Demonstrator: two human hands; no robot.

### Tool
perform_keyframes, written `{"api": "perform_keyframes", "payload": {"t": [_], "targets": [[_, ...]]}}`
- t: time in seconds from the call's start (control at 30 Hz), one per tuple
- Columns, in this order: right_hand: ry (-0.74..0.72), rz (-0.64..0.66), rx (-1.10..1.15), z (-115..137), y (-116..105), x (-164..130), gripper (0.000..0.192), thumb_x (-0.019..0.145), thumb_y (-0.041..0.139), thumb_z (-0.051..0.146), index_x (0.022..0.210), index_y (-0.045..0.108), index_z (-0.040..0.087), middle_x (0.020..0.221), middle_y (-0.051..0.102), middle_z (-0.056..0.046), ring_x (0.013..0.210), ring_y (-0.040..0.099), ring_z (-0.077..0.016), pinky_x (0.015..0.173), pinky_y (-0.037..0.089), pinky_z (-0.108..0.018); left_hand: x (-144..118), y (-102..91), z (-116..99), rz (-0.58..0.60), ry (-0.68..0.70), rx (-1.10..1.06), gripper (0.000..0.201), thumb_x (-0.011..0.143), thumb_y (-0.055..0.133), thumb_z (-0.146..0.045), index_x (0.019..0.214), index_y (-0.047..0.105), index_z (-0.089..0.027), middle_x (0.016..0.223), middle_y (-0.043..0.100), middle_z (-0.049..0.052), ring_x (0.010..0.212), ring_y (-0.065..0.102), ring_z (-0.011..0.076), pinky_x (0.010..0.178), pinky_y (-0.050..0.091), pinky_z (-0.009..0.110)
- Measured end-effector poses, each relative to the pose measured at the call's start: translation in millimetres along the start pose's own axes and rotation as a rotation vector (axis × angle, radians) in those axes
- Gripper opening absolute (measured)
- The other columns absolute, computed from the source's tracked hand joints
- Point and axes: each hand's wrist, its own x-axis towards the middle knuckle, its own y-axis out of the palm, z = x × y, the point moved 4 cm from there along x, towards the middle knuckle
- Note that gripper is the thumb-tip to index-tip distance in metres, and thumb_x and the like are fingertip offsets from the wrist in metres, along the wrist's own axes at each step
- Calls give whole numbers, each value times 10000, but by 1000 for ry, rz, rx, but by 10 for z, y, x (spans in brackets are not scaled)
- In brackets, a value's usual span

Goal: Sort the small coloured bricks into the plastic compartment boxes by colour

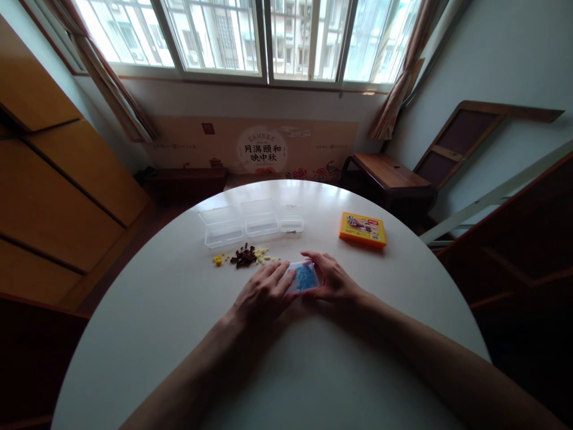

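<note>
Between my hands, near the middle of the round white table [188,334], is a small clear plastic box [302,276] with blue pieces inside. My left hand [267,285] grips its left side, fingers lying over the top. From the right, my right hand [331,276] holds the box between thumb and fingers. Just beyond my left hand lie loose small pieces: a yellow heap [218,260], a dark brown heap [245,256] and a pale cream heap [262,256]. Part of the box is covered by my fingers.
Three clear plastic boxes stand open behind the heaps: a left one [224,233], a middle one [261,223] and a smaller one [292,224]. A yellow-orange carton [362,230] lies to the right. Beyond the table's far edge stands a wooden chair [389,170].
</note>
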Motion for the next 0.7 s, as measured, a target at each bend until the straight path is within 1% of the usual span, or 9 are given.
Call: {"api": "perform_keyframes", "payload": {"t": [0.23,0.47,0.53,0.63,0.7], "targets": [[58,-3,32,8,-11,-12,914,597,823,464,1371,419,191,1140,615,-127,1048,574,-286,949,432,-453,12,8,-6,6,-7,-5,328,920,486,-376,1100,615,-134,1120,648,187,1021,627,310,870,534,487],[94,-17,101,-7,-29,-13,913,575,834,463,1339,433,162,1137,620,-136,1058,586,-288,943,440,-440,49,14,-66,2,44,69,319,928,478,-335,1103,601,-98,1095,659,199,1000,640,317,872,531,491],[111,-11,141,5,-30,-11,902,581,833,451,1338,429,170,1119,629,-125,1039,597,-276,916,460,-417,72,7,-60,-17,24,31,293,931,470,-320,1089,602,-111,1072,668,187,990,645,307,869,533,483],[124,8,158,41,-21,-10,884,579,838,416,1332,439,180,1110,634,-112,1034,599,-268,899,470,-399,92,-13,-6,-73,-45,-65,251,941,450,-308,1032,617,-145,1002,689,148,919,669,266,819,553,432],[132,25,167,59,-7,-9,896,572,842,402,1338,438,172,1113,631,-115,1029,599,-267,894,475,-395,77,-28,41,-120,-83,-122,244,937,471,-331,1001,631,-159,965,704,125,875,680,244,785,560,393]]}}
